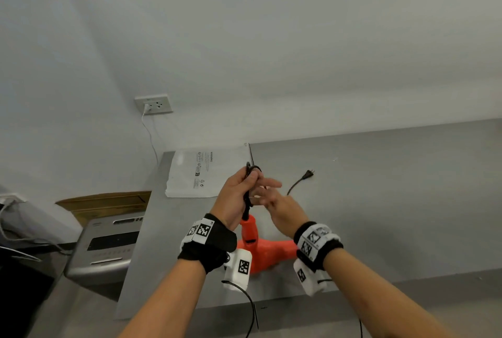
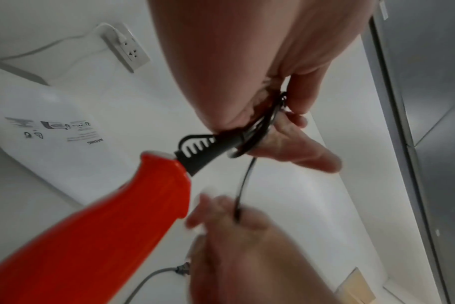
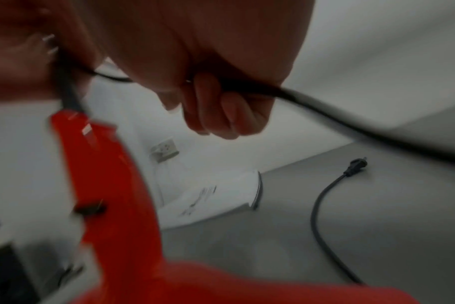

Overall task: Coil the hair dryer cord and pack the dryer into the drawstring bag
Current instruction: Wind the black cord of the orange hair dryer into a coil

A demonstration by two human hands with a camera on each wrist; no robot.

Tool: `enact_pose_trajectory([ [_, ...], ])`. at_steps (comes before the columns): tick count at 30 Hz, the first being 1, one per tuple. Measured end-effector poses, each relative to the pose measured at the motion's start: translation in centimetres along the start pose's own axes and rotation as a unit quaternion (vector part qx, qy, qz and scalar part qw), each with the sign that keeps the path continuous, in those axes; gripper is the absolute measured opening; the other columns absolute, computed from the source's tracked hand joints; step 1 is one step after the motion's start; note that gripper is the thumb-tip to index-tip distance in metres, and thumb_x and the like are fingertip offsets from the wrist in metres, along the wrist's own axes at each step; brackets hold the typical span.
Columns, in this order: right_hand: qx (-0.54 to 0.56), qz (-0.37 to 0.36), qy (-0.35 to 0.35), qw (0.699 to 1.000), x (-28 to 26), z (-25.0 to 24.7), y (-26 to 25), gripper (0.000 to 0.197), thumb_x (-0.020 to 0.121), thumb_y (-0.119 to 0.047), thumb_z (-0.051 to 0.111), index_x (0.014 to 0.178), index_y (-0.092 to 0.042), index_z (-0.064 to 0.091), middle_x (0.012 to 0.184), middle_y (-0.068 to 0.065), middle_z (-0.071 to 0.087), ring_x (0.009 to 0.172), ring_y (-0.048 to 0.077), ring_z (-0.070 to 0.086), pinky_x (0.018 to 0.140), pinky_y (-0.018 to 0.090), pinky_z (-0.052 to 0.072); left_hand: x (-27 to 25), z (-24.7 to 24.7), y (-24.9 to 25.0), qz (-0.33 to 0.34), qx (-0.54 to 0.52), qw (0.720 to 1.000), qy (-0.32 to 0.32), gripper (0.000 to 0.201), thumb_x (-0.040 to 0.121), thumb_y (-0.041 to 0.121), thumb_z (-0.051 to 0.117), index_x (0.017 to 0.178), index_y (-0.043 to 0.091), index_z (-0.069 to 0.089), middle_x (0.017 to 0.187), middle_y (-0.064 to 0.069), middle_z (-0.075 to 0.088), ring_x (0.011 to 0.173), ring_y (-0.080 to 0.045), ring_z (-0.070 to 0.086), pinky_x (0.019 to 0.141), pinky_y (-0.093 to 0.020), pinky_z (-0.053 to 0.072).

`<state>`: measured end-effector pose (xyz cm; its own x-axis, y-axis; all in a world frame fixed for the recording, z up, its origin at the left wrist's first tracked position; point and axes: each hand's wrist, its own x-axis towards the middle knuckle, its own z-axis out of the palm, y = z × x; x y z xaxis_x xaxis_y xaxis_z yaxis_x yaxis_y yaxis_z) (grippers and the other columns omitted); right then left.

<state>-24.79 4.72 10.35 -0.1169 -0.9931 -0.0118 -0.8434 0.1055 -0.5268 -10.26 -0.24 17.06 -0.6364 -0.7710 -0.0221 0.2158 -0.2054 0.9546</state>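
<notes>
The orange hair dryer (image 1: 264,249) stands on the counter (image 1: 380,202) with its handle pointing up toward 12 o'clock in the head view and its barrel lying across, from 9 to 3 o'clock, at the near edge between the two wrists. Both hands are directly above the handle top, so the cord's fixed end is the nearest thing to each.

The left hand (image 1: 239,196) has its fingers curled round a small bundle of black cord (image 1: 250,172) loops just above the strain relief. The right hand (image 1: 274,199) sits just beside it at 3 o'clock; in the right wrist view its fingers are curled about the running length of cord, which passes through the fist. From there the free cord trails away toward 2 o'clock over the counter, its long axis running out to the plug (image 1: 309,174), which lies flat and well apart from both hands. The right hand is the nearer one to that loose length, so I judge it is the one to feed each next loop toward the left.

The white drawstring bag (image 1: 201,174) lies flat at 11 o'clock from the hands, near the counter's far left corner.

How many loops the left hand holds cannot be counted. The right wrist view is blurred, the dryer's nozzle is hidden behind the right wristband, and the bag's mouth cannot be made out.
</notes>
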Motion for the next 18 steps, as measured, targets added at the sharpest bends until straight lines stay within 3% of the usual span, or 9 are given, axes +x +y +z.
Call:
enact_pose_trajectory([
  [1,-0.038,0.005,-0.060,0.997,-0.8,1.1,-0.2,0.038,0.102,-0.043,0.030,0.119,-0.017,0.052,0.095,0.012,0.069,0.078,0.032,0.066,0.072,0.046,0.055,0.1,-0.1,-0.2,0.002,0.006,1.000,0.008,0.023,0.109,0.019,0.038,0.110,0.004,0.056,0.111,-0.020,0.076,0.086,-0.031,0.074,0.077,-0.035,0.059],
  [3,-0.104,-0.034,-0.175,0.978,-2.4,1.5,-1.2,0.024,0.105,-0.026,0.038,0.121,-0.013,0.051,0.094,0.013,0.066,0.080,0.032,0.066,0.072,0.043,0.055,0.3,-0.7,-0.4,0.003,0.039,0.999,0.020,0.029,0.109,0.022,0.039,0.127,0.005,0.054,0.127,-0.013,0.072,0.111,-0.032,0.071,0.101,-0.044,0.053],
  [5,-0.173,-0.102,-0.208,0.957,-3.9,-0.5,-2.8,0.025,0.105,-0.019,0.038,0.124,-0.012,0.052,0.086,0.011,0.060,0.071,0.030,0.059,0.066,0.039,0.051,0.4,-1.2,-0.4,0.000,0.098,0.995,0.027,0.032,0.109,0.024,0.040,0.137,0.014,0.050,0.126,-0.011,0.072,0.112,-0.030,0.072,0.106,-0.042,0.051],
  [8,-0.238,-0.188,-0.074,0.950,-3.5,-5.7,-4.2,0.027,0.100,-0.020,0.043,0.121,-0.016,0.059,0.088,0.008,0.069,0.069,0.030,0.064,0.059,0.034,0.045,0.5,-1.2,-0.3,0.004,0.233,0.972,0.013,0.031,0.108,0.029,0.040,0.137,0.027,0.049,0.101,-0.010,0.077,0.090,-0.031,0.076,0.094,-0.045,0.057],
  [9,-0.230,-0.201,-0.018,0.952,-2.9,-7.4,-4.4,0.027,0.096,-0.020,0.045,0.119,-0.019,0.060,0.087,0.005,0.071,0.070,0.029,0.067,0.057,0.033,0.045,0.5,-1.1,-0.2,0.002,0.254,0.967,0.000,0.030,0.107,0.032,0.039,0.133,0.026,0.053,0.088,-0.010,0.076,0.078,-0.032,0.074,0.087,-0.048,0.059],
  [11,-0.176,-0.183,0.059,0.965,-1.7,-10.2,-4.4,0.029,0.088,-0.026,0.044,0.114,-0.024,0.058,0.084,-0.003,0.070,0.074,0.028,0.068,0.060,0.035,0.048,0.4,-0.5,0.0,-0.008,0.232,0.972,-0.024,0.033,0.108,0.035,0.037,0.122,0.014,0.059,0.066,-0.010,0.067,0.053,-0.030,0.063,0.066,-0.040,0.057],
  [13,-0.129,-0.149,0.067,0.978,-0.6,-11.8,-4.0,0.040,0.085,-0.034,0.043,0.124,-0.029,0.050,0.080,-0.008,0.062,0.076,0.027,0.066,0.065,0.037,0.050,0.3,0.0,0.3,-0.017,0.205,0.978,-0.016,0.042,0.109,0.036,0.035,0.109,0.005,0.063,0.052,-0.005,0.053,0.041,-0.020,0.046,0.057,-0.032,0.049],
  [15,-0.118,-0.152,0.018,0.981,0.3,-12.0,-3.5,0.044,0.086,-0.034,0.056,0.130,-0.033,0.049,0.079,-0.010,0.057,0.074,0.021,0.061,0.069,0.037,0.051,0.2,0.6,0.4,-0.021,0.181,0.983,-0.009,0.050,0.108,0.040,0.035,0.090,0.004,0.065,0.050,0.001,0.038,0.041,-0.013,0.033,0.054,-0.029,0.044],
  [18,-0.076,-0.169,-0.030,0.982,1.1,-11.0,-3.0,0.019,0.085,-0.034,0.062,0.102,-0.027,0.064,0.073,-0.011,0.058,0.068,0.018,0.055,0.070,0.043,0.055,0.1,1.0,0.4,-0.031,0.160,0.987,-0.010,0.053,0.104,0.048,0.040,0.068,0.012,0.056,0.051,0.004,0.029,0.043,-0.011,0.026,0.049,-0.026,0.038],
])
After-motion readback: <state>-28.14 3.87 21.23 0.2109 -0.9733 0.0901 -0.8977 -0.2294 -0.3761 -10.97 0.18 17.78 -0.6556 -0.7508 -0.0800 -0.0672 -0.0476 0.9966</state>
